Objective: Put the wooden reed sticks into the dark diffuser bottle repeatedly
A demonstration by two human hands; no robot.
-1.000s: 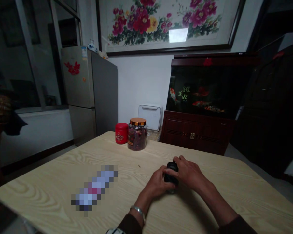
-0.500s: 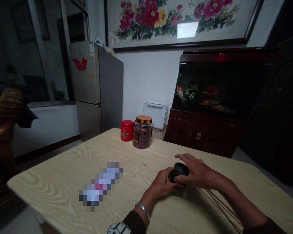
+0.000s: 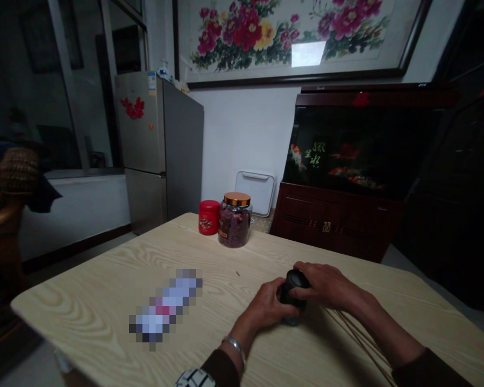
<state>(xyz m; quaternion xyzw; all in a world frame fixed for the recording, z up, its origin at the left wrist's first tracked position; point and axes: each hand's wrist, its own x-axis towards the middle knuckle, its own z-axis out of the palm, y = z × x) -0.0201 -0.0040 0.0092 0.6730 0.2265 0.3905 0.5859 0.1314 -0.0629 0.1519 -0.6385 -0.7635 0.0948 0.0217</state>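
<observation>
A small bottle with a black top (image 3: 297,278) stands upright on the table, its lower part looking like clear glass. Round its side is wrapped my left hand (image 3: 266,305), which wears a silver bracelet at the wrist. From the right, my right hand (image 3: 325,285) grips the black top, thumb in front and fingers behind. Much of the bottle is hidden by my fingers. Several thin brown sticks (image 3: 357,338) lie on the table under my right forearm.
On the pale wooden table (image 3: 105,290) lies a blurred-out oblong item (image 3: 165,309) at left. Toward the far edge stand a red canister (image 3: 208,217) and a clear jar with a copper lid (image 3: 234,220). A fridge (image 3: 143,140) and a fish tank (image 3: 347,145) are behind.
The fingers of my right hand, raised and spread before, have come down and closed round the black top. My left hand keeps its hold on the bottle.
</observation>
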